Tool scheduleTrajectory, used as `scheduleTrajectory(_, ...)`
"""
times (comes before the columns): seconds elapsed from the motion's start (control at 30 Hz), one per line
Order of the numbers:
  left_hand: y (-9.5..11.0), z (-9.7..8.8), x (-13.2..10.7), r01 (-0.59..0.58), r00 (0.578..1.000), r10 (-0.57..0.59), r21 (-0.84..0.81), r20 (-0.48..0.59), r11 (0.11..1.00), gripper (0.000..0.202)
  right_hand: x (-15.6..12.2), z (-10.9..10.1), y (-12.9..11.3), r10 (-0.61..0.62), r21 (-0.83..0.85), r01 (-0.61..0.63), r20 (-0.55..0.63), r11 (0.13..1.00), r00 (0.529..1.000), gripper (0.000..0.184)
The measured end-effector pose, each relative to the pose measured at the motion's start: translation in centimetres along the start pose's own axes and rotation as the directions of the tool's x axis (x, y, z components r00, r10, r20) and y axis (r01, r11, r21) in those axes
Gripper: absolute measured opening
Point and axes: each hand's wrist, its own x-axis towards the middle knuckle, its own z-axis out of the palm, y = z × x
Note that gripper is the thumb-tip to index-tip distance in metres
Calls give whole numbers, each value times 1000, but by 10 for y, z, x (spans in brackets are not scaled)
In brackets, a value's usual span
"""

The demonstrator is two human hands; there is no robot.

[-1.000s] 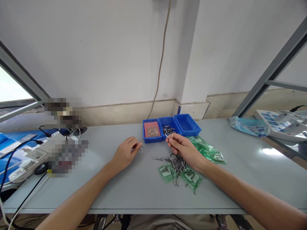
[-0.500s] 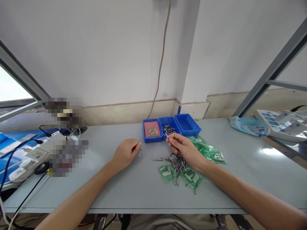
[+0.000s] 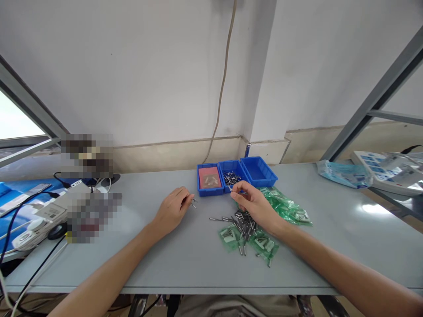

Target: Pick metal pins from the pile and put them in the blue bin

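Observation:
My left hand (image 3: 173, 206) is closed above the table, left of the blue bins, with small metal pins (image 3: 194, 204) sticking out from between thumb and fingers. My right hand (image 3: 253, 202) pinches a small metal pin (image 3: 230, 189) in front of the middle blue bin (image 3: 225, 164), which holds many similar pins (image 3: 232, 178). Beneath that hand lies a loose heap of metal pins (image 3: 246, 226). Two small green bags (image 3: 229, 237) with parts inside lie by the heap. Further green bags (image 3: 287, 209) rest behind my right wrist.
The left blue bin (image 3: 210, 192) holds a pink sheet (image 3: 207, 171) and a clear bag of small parts. The right blue bin (image 3: 259, 171) stands beside the middle one. A power strip (image 3: 49, 215) with cables is at left, a blue plastic package (image 3: 343, 174) at right.
The pins in my left hand have swung from pointing down to pointing rightward. My right hand has shifted slightly, its fingers curled differently around the pin.

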Motion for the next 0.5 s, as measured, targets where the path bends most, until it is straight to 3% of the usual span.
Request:
scheduleTrajectory(0.13,0,1,0,2,1000,-2,-6,7,1000,36,-4,1,-2,-106,-230,119,69,966,992,22)
scheduleTrajectory(0.27,0,1,0,-6,1000,6,-2,12,1000,36,-11,3,-5,-162,-466,280,278,839,947,13)
scheduleTrajectory(0.37,-1,2,0,-2,1000,2,-1,12,1000,34,-13,4,-4,-194,-543,400,398,739,897,14)
scheduleTrajectory(0.5,-2,3,-1,-11,1000,11,3,14,1000,35,-13,2,-3,-187,-574,446,455,687,871,18)
